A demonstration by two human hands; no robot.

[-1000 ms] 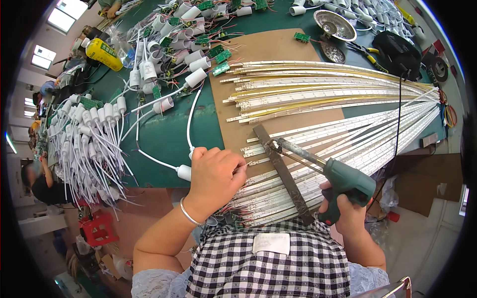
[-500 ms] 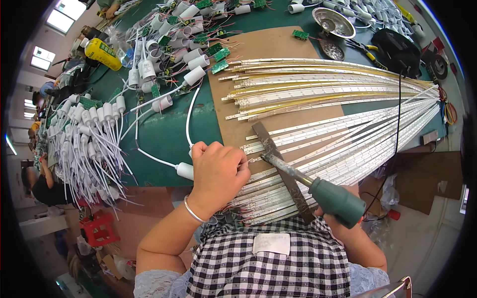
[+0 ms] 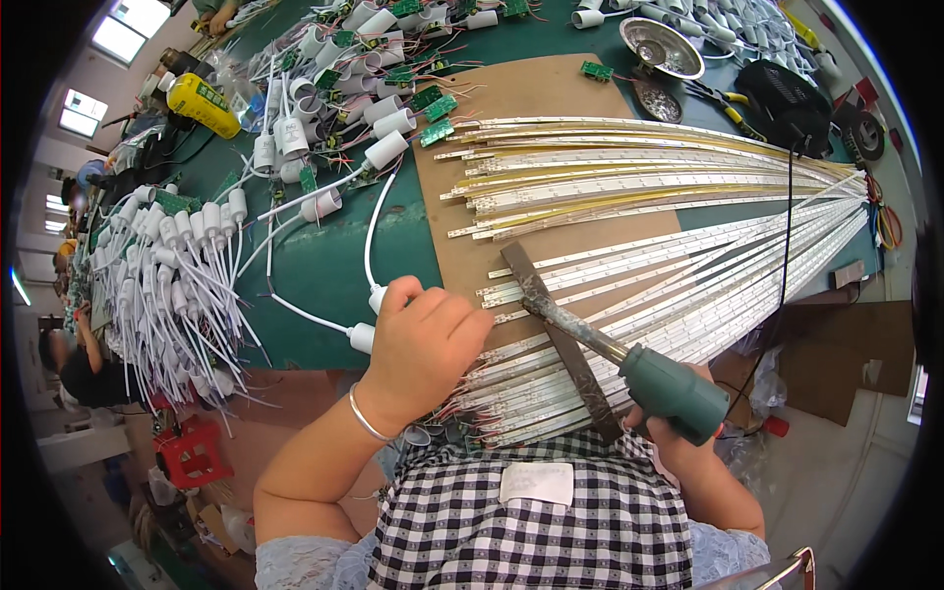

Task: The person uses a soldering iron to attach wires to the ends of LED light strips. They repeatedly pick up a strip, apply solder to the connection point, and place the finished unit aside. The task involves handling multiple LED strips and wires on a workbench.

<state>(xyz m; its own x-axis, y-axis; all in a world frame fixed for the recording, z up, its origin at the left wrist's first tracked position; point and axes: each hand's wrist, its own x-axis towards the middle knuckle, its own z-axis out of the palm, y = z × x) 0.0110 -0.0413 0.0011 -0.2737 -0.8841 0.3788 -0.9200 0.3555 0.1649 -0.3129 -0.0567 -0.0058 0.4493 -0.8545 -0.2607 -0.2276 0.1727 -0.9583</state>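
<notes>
My left hand [image 3: 428,344] is closed, fingertips pinched beside the near LED strips' ends. What it pinches is hidden behind the fingers. White plastic caps with cables, one of them a cylindrical cap [image 3: 362,338], sit against its left side. My right hand [image 3: 674,442] wraps round the green handle of a soldering iron [image 3: 678,391]. The iron's dark, crusted shaft points up and left, its tip above a flat dark metal bar [image 3: 580,379]. That bar lies across the white LED strips [image 3: 649,317], which fan out from the right.
A second bundle of LED strips [image 3: 590,182] lies on brown board [image 3: 580,84]. White caps with circuit boards [image 3: 383,150] are heaped at left and back. A metal dish [image 3: 688,49], pliers [image 3: 733,103] and a yellow bottle [image 3: 202,103] stand farther off. A black cord [image 3: 790,236] crosses the right side.
My left hand has shifted slightly left, and the caps beside it have moved a little. The soldering iron has moved slightly right and up, its tip away from the strip ends.
</notes>
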